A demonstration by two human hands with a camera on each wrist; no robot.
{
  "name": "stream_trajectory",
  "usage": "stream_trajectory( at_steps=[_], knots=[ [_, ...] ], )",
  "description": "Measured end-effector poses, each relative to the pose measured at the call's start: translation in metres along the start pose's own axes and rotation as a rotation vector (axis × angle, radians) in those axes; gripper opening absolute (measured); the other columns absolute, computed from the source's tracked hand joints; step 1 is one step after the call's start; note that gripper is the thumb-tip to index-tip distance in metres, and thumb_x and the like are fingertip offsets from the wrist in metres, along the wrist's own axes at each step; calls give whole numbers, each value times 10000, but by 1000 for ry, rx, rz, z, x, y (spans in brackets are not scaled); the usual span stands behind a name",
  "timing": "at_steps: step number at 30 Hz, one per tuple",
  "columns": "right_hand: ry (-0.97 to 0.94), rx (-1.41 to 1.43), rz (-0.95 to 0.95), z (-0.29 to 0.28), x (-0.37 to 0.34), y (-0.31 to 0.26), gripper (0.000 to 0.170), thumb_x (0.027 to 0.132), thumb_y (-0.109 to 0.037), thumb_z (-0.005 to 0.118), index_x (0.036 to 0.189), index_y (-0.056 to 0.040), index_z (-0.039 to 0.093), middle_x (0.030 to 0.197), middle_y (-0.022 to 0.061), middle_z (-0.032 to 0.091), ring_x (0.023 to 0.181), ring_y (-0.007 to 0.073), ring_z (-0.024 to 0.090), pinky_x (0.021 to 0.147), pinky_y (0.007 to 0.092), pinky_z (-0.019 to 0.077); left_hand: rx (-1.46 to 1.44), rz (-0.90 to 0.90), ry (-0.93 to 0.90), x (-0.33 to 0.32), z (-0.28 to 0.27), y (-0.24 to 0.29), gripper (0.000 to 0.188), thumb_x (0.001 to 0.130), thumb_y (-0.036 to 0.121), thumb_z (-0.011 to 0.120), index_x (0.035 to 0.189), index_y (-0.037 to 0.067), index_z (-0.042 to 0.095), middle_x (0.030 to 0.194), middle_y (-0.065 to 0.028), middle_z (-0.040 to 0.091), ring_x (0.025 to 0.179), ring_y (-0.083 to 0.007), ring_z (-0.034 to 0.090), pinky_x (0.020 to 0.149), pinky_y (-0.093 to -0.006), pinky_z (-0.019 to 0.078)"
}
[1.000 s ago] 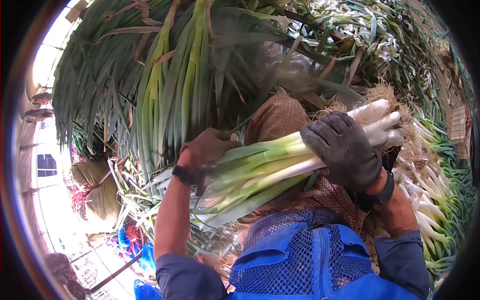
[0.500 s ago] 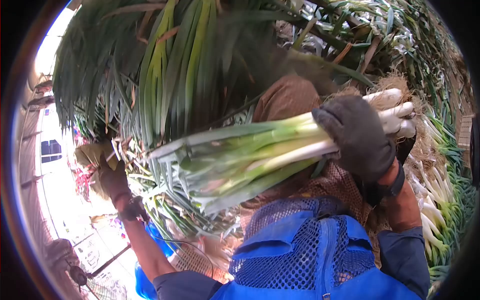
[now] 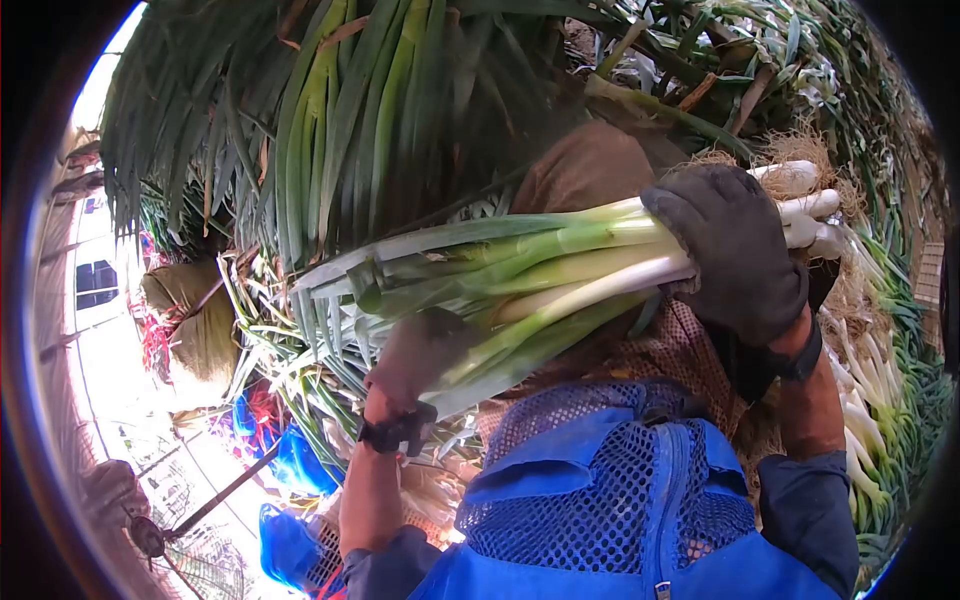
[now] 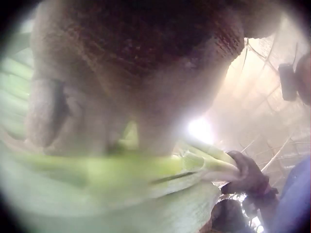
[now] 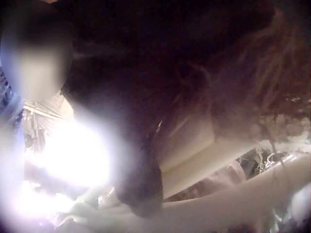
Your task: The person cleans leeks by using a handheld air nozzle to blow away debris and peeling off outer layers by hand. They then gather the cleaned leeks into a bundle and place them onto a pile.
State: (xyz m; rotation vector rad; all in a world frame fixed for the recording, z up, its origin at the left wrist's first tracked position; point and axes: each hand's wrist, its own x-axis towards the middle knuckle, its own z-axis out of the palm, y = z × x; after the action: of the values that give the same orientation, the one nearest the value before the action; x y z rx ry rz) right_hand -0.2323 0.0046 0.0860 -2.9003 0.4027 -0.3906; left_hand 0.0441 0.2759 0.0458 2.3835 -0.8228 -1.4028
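A bunch of large green onions (image 3: pixel 590 250) lies across the person's lap, white root ends to the right and green leaves to the left. My gloved right hand (image 3: pixel 735 250) grips it around the white stalks near the roots. At the leafy end, my gloved left hand (image 3: pixel 425 350) is blurred and overlaps the bunch's lower edge. The left wrist view has its fingers (image 4: pixel 160 121) right against a broad green leaf (image 4: pixel 112 177), fingertips hidden; I cannot tell whether they pinch it. White stalks (image 5: pixel 214 165) run close below the right hand in the right wrist view.
Long dark leaves (image 3: pixel 350 150) of more green onions hang at the upper left. Rows of onions with white stalks (image 3: pixel 860 430) lie on the right. Leaf scraps (image 3: pixel 270 320) are heaped on the left near a tan sack (image 3: pixel 195 330) and blue plastic (image 3: pixel 290 545).
The left hand left the bunch, reached out to the far left, and has come back to the leaves. The right hand keeps its grip and has shifted slightly right with the bunch.
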Motion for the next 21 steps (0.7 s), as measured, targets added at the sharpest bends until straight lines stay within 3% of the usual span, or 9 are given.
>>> stream_trajectory(
  at_steps=[5, 8, 11, 15, 18, 21],
  knots=[
    [19, -4, -30, 1, 2, 2, 753, 588, -242, 926, 1268, -47, 668, 1227, 130, 666, 1179, 331, 622, 1041, 497, 491, -75, -56, -129, 4, 3, 25, 383, 932, 289, 780, 1120, -44, 789, 890, -90, 773, 721, -142, 653, 664, -324, 528],
    [7, -37, -33, -2, 3, 0, 740, 594, -234, 926, 1262, -53, 664, 1216, 120, 669, 1172, 332, 624, 1037, 488, 490, -84, 64, -103, 8, 5, 38, 343, 941, 269, 756, 1084, -40, 801, 819, -69, 744, 675, -116, 611, 619, -309, 496],
    [7, -45, -38, -3, 8, 0, 732, 599, -235, 927, 1259, -60, 662, 1207, 113, 671, 1165, 331, 625, 1039, 479, 487, -79, 180, -44, 12, 5, 33, 284, 950, 234, 722, 963, -39, 800, 734, -36, 681, 659, -86, 574, 594, -291, 453],
    [-9, -17, -37, -6, 7, 7, 743, 595, -248, 934, 1264, -69, 664, 1200, 109, 675, 1158, 329, 629, 1041, 471, 488, -289, 337, 63, -11, -3, 43, 270, 915, 211, 706, 776, -19, 720, 653, 29, 564, 617, -65, 501, 555, -276, 378],
    [-32, -6, -36, -12, 7, 12, 746, 593, -258, 938, 1264, -74, 667, 1192, 103, 681, 1152, 326, 634, 1041, 469, 489, -396, 274, 71, -53, -16, 71, 229, 892, 171, 687, 757, -11, 722, 646, 27, 561, 610, -69, 497, 553, -274, 378],
    [-63, -2, -16, -15, 9, 10, 748, 593, -264, 941, 1265, -78, 670, 1189, 99, 683, 1151, 323, 638, 1045, 470, 488, -295, 367, 158, -68, -23, 81, 180, 842, 107, 687, 712, -17, 685, 620, -10, 548, 591, -88, 506, 544, -302, 367]
  ],
)
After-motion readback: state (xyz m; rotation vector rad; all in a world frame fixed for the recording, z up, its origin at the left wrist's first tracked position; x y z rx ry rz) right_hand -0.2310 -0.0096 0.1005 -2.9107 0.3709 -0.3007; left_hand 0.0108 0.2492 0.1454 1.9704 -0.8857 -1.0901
